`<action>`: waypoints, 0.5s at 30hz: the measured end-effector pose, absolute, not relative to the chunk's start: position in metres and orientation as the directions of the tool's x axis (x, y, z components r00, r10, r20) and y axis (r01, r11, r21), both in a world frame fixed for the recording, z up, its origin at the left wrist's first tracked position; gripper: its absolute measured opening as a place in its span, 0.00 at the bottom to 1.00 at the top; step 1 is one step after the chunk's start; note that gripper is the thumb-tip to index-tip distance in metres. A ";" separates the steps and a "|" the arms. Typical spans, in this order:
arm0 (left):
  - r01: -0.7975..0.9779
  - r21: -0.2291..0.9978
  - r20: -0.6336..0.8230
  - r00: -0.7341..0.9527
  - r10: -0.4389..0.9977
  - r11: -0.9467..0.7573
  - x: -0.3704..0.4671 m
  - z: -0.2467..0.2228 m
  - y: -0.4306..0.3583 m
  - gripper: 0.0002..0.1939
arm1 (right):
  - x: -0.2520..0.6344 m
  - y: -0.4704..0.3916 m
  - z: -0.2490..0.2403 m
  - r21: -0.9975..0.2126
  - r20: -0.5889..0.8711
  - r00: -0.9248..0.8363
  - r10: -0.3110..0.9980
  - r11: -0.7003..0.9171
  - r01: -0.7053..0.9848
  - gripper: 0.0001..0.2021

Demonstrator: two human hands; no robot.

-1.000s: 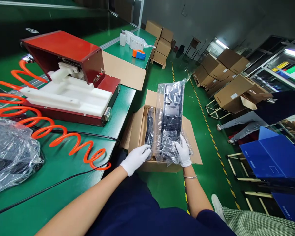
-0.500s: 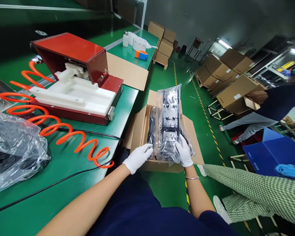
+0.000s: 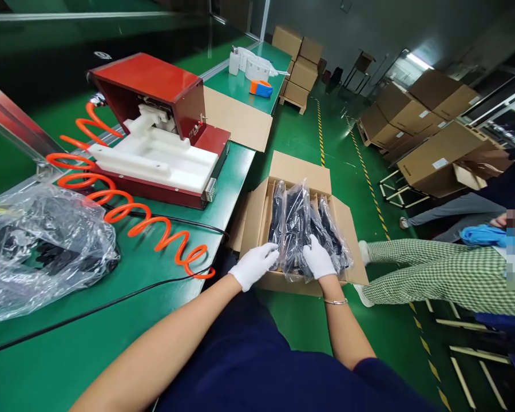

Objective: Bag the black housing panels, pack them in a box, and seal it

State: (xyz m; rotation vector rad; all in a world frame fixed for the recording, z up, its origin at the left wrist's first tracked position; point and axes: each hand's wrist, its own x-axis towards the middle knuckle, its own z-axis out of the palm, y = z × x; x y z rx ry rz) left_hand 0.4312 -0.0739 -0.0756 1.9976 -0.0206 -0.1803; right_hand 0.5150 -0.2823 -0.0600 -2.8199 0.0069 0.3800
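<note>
Head | left fingers (image 3: 269, 252), right fingers (image 3: 312, 246) at bagged parts (image 3: 296, 214): can't tell grip | carton (image 3: 299, 171) floor hidden

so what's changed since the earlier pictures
The bagged black part has been lowered into the open carton, beside other bagged parts. The person in checked trousers has moved forward on the right. The right hand stays at the part, the left hand at the carton's near left; the red machine is unmoved.

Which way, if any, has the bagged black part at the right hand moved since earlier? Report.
Yes: the bagged black part has gone down into the carton, judged against its far flap.
</note>
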 end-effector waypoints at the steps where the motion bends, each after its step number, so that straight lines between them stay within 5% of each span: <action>1: 0.065 0.904 -0.116 0.989 -0.096 -0.423 0.431 -0.075 -0.074 0.22 | 0.515 -0.280 -0.062 -0.275 -0.263 0.964 0.036 -0.961 -0.039 0.30; 5: 0.055 0.895 -0.117 0.987 -0.113 -0.442 0.431 -0.074 -0.075 0.22 | 0.512 -0.273 -0.064 -0.231 -0.257 0.966 0.042 -0.973 -0.019 0.27; 11: 0.045 0.895 -0.103 0.989 -0.107 -0.444 0.432 -0.072 -0.076 0.21 | 0.500 -0.251 -0.051 -0.264 0.090 0.970 0.227 -0.934 0.243 0.24; 15: 0.015 0.903 -0.080 0.988 -0.135 -0.429 0.433 -0.076 -0.075 0.20 | 0.506 -0.218 -0.059 -0.178 -0.271 0.924 0.271 -0.957 0.228 0.18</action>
